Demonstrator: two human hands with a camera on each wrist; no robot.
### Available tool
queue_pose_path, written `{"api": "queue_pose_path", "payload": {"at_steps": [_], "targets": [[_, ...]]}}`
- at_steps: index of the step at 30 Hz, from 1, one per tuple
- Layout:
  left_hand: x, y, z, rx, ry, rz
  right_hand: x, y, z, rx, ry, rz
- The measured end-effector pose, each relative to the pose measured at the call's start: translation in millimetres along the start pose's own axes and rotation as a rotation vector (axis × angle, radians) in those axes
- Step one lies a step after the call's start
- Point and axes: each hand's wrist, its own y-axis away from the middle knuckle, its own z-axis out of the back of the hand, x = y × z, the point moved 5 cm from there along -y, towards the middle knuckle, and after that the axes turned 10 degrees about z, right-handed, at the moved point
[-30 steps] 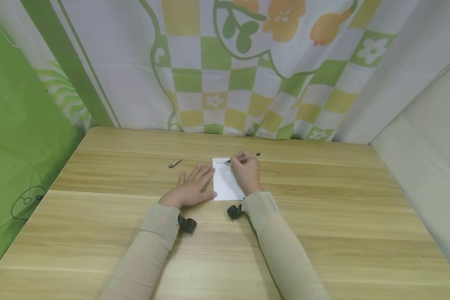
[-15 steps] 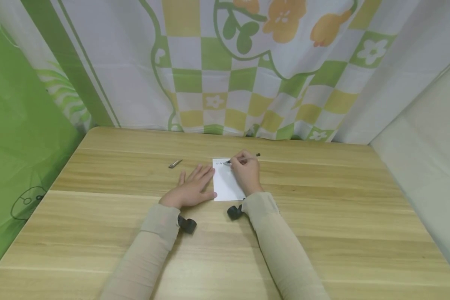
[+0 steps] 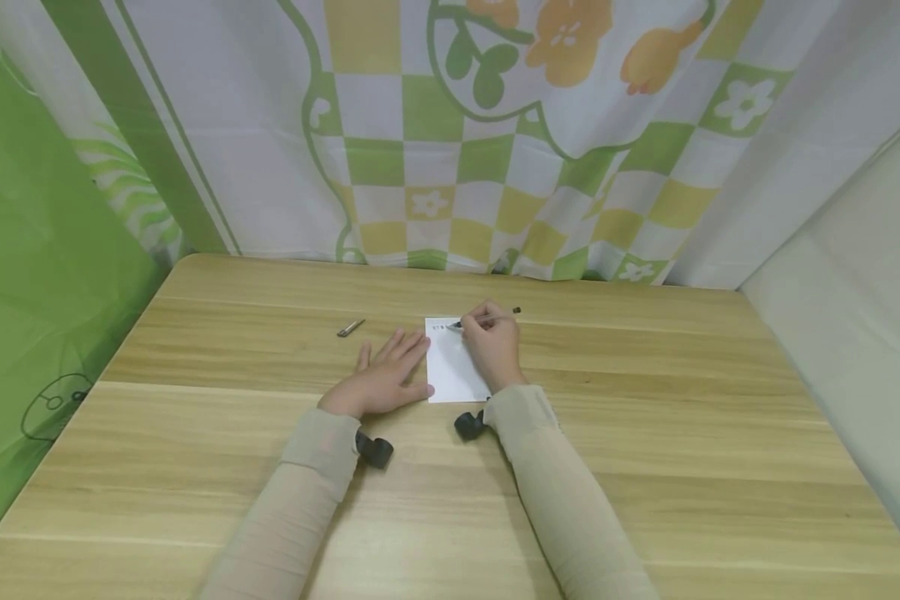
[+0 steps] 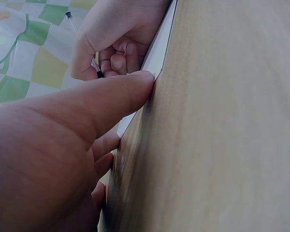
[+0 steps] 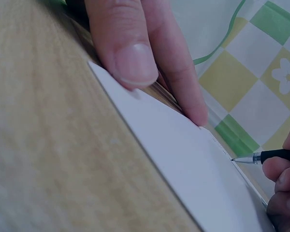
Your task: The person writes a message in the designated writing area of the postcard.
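Note:
A white sheet of paper (image 3: pixel 453 367) lies on the wooden table, with a short row of small dark marks near its top edge. My right hand (image 3: pixel 493 342) pinches a pen (image 3: pixel 504 314) with a clear barrel and black grip; in the right wrist view the pen tip (image 5: pixel 235 160) is right at the paper near its far edge. My left hand (image 3: pixel 378 379) lies flat with fingers spread, its thumb and fingertips resting on the paper's left edge. In the left wrist view the left thumb (image 4: pixel 140 87) presses the paper's near corner.
A pen cap (image 3: pixel 351 327) lies on the table (image 3: pixel 645 467) beyond the left hand. Black wrist cameras sit on both wrists, such as the left one (image 3: pixel 376 451). A patterned curtain (image 3: pixel 435 158) hangs along the table's far edge, and green cloth (image 3: pixel 37 275) hangs at the left.
Both hands, the paper and the pen cap stay in nearly the same place. Only tiny shifts of the pen show between the frames.

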Motion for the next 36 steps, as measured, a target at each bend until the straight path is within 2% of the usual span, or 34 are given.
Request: {"api": "queue_pose_path", "payload": {"at_steps": [15,21,30,36], "targets": [[-2.7,2.5,2.1,-0.01,0.003,-0.007,-0.7,-0.7,2.7,-0.025,-0.018,-0.057],[-3.0,3.2,1.9,-0.003,0.004,-0.009,-0.9,2.4,3.7,-0.038,-0.078,-0.078],[-7.9,7.7,4.3,-0.006,0.005,-0.012,-3.0,3.8,6.1,-0.039,-0.323,-0.054],[-8.2,7.9,4.7,-0.006,0.01,-0.01,-5.4,4.3,7.8,-0.046,-0.542,-0.068]]}}
